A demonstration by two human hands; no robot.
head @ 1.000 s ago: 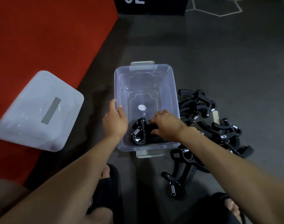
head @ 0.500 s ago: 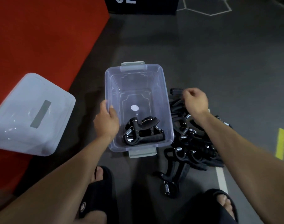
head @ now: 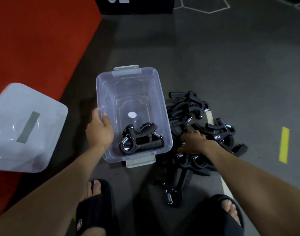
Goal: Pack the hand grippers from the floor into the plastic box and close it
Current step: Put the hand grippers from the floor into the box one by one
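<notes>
A clear plastic box [head: 101,92] stands open on the grey floor, with grey latches at its near and far ends. Black hand grippers [head: 140,138] with metal springs lie in its near end. My left hand [head: 99,132] grips the box's left rim. To the right of the box lies a pile of several black hand grippers [head: 193,106]. My right hand [head: 194,142] reaches down into the pile's middle, fingers curled around a gripper there. The box's lid [head: 24,126] lies upside down at the left, partly on a red mat.
A red mat [head: 35,40] covers the floor at the left. A black block with white digits [head: 135,5] stands at the far edge. My two feet in black slippers [head: 94,206] are at the bottom. A yellow floor mark [head: 284,144] is on the right.
My right hand left the box after placing a gripper, swung to the far end of the pile, then came back to the pile's middle. My left hand stayed on the rim.
</notes>
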